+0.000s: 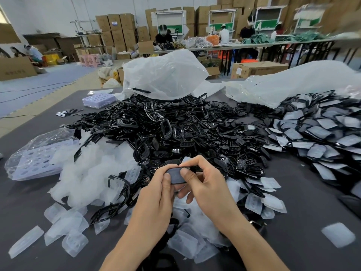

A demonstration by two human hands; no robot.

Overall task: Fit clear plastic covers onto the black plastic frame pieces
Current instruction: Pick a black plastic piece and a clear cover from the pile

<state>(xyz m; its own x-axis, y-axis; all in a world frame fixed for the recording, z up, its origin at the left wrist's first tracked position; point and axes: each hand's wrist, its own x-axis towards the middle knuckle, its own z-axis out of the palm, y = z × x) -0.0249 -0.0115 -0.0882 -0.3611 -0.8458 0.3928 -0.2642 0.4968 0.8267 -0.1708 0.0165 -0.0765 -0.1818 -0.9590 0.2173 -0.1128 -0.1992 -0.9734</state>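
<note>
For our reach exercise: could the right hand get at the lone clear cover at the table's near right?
Probably yes: the cover lies alone on bare table right of the right hand, nothing between. But that hand and the left hand pinch a dark piece, so it must let go first.

No text, brand or number can be read anywhere in the view. A few markings show, all too small or blurred to make out. A stacked cardboard carton (pixel 115 26) by the back wall carries a small blue-and-white label (pixel 114 23) (its print is only a smudge). The large carton (pixel 17 63) at the left edge bears a short row of dark printed marks (pixel 15 72) on its front, possibly characters, not legible. The long carton (pixel 261 69) on the floor beyond the table has a white sticker (pixel 239 71) on its near end, with its lines of print unreadable.
</note>
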